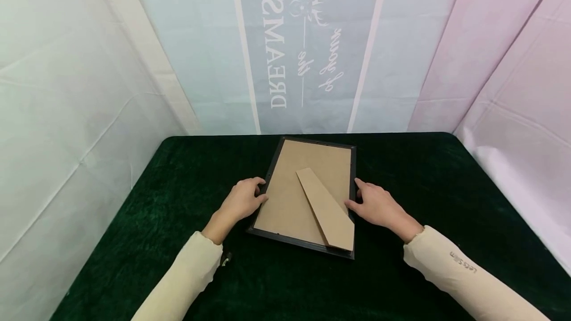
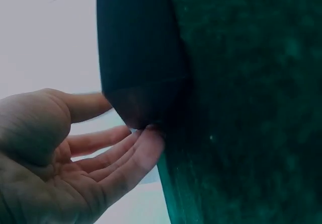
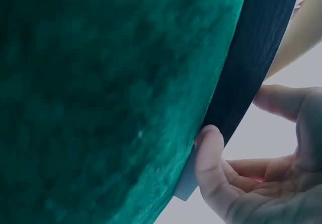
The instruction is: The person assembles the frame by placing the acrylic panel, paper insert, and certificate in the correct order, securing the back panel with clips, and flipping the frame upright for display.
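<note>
A picture frame (image 1: 281,197) with a black border lies back side up on the dark green cloth, slightly turned. Its tan backing carries a cardboard easel stand (image 1: 323,209) that slants toward the near right corner. My left hand (image 1: 243,198) grips the left edge, thumb on top and fingers along the side. On the opposite edge, my right hand (image 1: 376,204) holds the border in the same way. Both wrist views show the dark frame side (image 2: 138,38) between thumb and fingers, with fingertips (image 3: 209,133) low down near the cloth.
The green cloth (image 1: 178,177) covers the table, whose far edge meets a pale blue printed curtain (image 1: 308,48). White fabric (image 1: 80,88) hangs at the left, pinkish fabric (image 1: 513,63) at the right. A small dark object (image 1: 226,259) shows beside the left cuff.
</note>
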Demonstrator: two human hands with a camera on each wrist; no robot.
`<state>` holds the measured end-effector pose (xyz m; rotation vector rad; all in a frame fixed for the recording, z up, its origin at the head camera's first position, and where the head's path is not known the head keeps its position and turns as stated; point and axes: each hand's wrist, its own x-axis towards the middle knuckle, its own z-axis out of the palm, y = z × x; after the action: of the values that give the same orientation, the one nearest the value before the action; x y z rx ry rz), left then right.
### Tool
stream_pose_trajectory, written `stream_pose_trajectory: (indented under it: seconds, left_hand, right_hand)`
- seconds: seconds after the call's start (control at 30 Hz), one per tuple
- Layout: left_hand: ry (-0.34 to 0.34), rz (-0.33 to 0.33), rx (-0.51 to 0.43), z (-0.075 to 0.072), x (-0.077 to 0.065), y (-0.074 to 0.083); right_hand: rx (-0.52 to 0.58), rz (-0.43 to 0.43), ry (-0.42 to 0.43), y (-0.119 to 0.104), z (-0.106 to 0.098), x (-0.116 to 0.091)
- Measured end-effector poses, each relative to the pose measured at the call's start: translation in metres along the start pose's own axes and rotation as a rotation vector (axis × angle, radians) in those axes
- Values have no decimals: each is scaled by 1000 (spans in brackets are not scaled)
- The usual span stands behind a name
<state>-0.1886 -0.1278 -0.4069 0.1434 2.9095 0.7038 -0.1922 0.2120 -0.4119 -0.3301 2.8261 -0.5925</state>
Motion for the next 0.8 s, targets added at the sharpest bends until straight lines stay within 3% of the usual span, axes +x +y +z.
stream_pose_trajectory:
  seconds: [0.23, 0.4, 0.57, 0.8]
  left_hand:
    - [13, -72, -66, 2, 1, -2]
    - [19, -69, -73, 3, -3, 2]
    - [-7, -98, -134, 3, -10, 10]
    - [9, -108, -183, 4, -12, 16]
  right_hand:
    - [48, -15, 69, -2, 1, 3]
    - [81, 11, 103, -7, -3, 8]
    - [102, 46, 99, -5, -9, 14]
    - [123, 74, 56, 0, -16, 24]
